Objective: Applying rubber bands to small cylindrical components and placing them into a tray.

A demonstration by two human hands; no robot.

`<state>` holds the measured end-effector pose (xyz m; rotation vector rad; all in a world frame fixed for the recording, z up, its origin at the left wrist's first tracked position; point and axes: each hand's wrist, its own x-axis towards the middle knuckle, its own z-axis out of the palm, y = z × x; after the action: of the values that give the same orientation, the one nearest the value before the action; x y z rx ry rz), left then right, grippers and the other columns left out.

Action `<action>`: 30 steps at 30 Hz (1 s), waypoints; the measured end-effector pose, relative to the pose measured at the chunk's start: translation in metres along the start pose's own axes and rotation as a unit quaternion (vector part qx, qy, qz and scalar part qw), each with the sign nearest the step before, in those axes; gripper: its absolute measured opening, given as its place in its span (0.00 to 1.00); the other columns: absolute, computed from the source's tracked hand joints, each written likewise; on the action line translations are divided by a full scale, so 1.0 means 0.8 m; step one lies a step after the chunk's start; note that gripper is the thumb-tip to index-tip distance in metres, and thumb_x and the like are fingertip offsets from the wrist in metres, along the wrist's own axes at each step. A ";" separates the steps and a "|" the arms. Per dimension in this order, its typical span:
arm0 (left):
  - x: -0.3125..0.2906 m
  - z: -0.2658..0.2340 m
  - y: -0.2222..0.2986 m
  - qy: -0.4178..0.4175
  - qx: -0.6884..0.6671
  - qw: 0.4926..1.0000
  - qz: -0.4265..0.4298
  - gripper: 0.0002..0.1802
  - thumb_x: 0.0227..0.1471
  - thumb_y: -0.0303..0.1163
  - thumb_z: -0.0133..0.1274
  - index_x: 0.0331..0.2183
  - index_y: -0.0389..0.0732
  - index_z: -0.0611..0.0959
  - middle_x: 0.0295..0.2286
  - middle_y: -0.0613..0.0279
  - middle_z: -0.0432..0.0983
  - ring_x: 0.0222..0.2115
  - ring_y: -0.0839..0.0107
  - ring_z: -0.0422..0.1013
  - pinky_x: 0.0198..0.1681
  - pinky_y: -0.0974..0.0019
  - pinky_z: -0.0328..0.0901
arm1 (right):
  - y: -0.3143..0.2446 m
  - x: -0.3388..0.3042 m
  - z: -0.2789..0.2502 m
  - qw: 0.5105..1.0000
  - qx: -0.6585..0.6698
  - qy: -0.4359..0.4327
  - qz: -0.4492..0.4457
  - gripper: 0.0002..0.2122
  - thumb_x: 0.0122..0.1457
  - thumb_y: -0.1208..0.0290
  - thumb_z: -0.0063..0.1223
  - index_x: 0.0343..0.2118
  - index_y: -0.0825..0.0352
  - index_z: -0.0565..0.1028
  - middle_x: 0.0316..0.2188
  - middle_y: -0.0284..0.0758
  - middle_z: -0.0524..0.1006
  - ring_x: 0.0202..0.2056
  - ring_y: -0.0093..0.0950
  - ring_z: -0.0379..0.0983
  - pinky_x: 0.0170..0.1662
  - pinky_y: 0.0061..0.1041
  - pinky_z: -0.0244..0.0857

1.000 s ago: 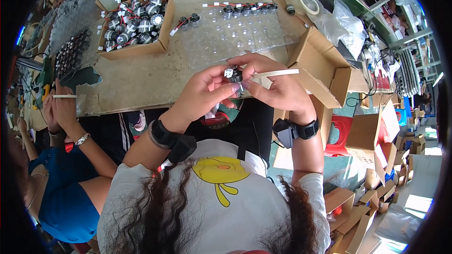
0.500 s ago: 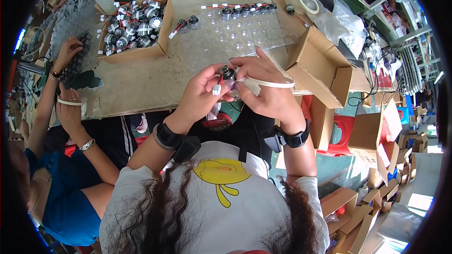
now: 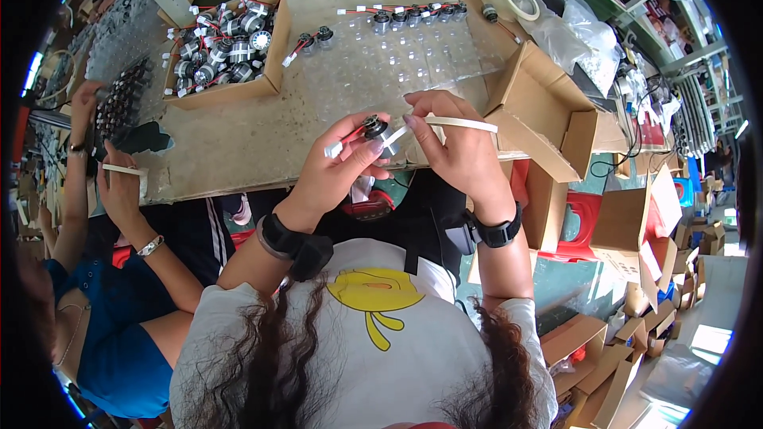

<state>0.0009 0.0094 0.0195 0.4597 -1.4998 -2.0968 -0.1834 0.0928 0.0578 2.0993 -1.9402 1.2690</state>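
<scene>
A small black-and-silver motor (image 3: 373, 126) is pinched between the thumb and fingers of my left hand (image 3: 327, 175), just above the table's near edge. Its red wires and white connector (image 3: 334, 150) stick out toward the left. My right hand (image 3: 462, 157) grips a narrow white strip (image 3: 461, 122) between thumb and fingers. One part of the strip reaches from my right fingers to the motor's side, where it appears to touch. The other part trails to the right over the back of my hand. My fingers hide the motor's lower part.
A cardboard box (image 3: 226, 97) full of motors stands at the back left. Several motors (image 3: 413, 16) sit along a clear plastic tray (image 3: 389, 59). An open carton (image 3: 536, 103) and a tape roll (image 3: 521, 2) are at right. A co-worker's hand (image 3: 121, 195) holds another strip.
My right hand has drawn slightly away from the motor, exposing a length of strip between them. The motor has tilted and its connector has swung left. The co-worker's far hand has shifted left.
</scene>
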 end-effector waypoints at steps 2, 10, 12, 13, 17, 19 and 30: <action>-0.001 0.001 -0.001 0.003 -0.007 1.000 0.014 0.20 0.59 0.28 0.49 0.52 0.35 0.69 0.41 0.62 0.71 0.36 0.76 0.71 0.36 0.69 0.74 | -0.002 -0.003 0.005 0.998 0.054 0.023 0.030 0.05 0.52 0.76 0.57 0.30 0.68 0.72 0.36 0.40 0.78 0.38 0.41 0.75 0.41 0.34 0.67; 0.000 0.001 -0.007 0.012 -0.015 0.999 0.025 0.20 0.58 0.28 0.50 0.51 0.34 0.70 0.41 0.61 0.71 0.36 0.75 0.72 0.35 0.70 0.73 | -0.024 0.002 -0.004 0.987 -0.125 0.084 -0.049 0.06 0.51 0.77 0.57 0.29 0.67 0.71 0.33 0.38 0.78 0.35 0.39 0.75 0.45 0.37 0.69; 0.000 -0.003 -0.006 0.008 0.019 1.000 0.023 0.19 0.58 0.28 0.50 0.51 0.34 0.70 0.41 0.61 0.71 0.37 0.75 0.72 0.35 0.70 0.73 | -0.034 0.002 -0.010 0.986 -0.137 0.083 -0.049 0.06 0.51 0.77 0.57 0.29 0.67 0.71 0.33 0.38 0.78 0.35 0.39 0.75 0.46 0.38 0.68; -0.001 -0.004 -0.006 0.005 0.037 0.999 0.022 0.19 0.58 0.28 0.49 0.51 0.34 0.70 0.41 0.61 0.71 0.37 0.75 0.72 0.35 0.70 0.73 | -0.039 0.003 -0.013 0.984 -0.150 0.082 -0.050 0.06 0.50 0.77 0.57 0.29 0.67 0.71 0.33 0.38 0.78 0.35 0.38 0.75 0.48 0.39 0.68; -0.005 -0.004 -0.002 0.000 0.087 0.996 0.014 0.22 0.59 0.31 0.48 0.52 0.33 0.67 0.39 0.60 0.73 0.34 0.74 0.72 0.34 0.70 0.72 | -0.039 0.000 -0.013 0.984 -0.158 0.074 -0.035 0.06 0.50 0.78 0.57 0.29 0.67 0.71 0.33 0.38 0.78 0.35 0.38 0.75 0.50 0.41 0.67; -0.008 0.002 -0.002 0.000 0.059 0.998 0.023 0.22 0.59 0.32 0.48 0.52 0.33 0.68 0.39 0.60 0.72 0.34 0.74 0.72 0.34 0.70 0.72 | -0.036 -0.003 -0.008 0.985 -0.153 0.069 -0.028 0.06 0.50 0.78 0.57 0.29 0.67 0.71 0.33 0.38 0.78 0.35 0.39 0.75 0.51 0.41 0.67; 0.003 -0.006 -0.019 -0.016 -0.057 0.998 -0.025 0.22 0.57 0.30 0.51 0.52 0.37 0.68 0.43 0.61 0.72 0.35 0.76 0.71 0.32 0.72 0.69 | -0.015 -0.016 0.024 0.999 0.016 0.037 0.033 0.05 0.53 0.75 0.57 0.32 0.67 0.73 0.37 0.40 0.78 0.40 0.38 0.75 0.49 0.36 0.66</action>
<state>-0.0015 0.0078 0.0039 0.4273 -1.3911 -2.2234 -0.1613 0.0963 0.0436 1.9873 -1.9860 1.3785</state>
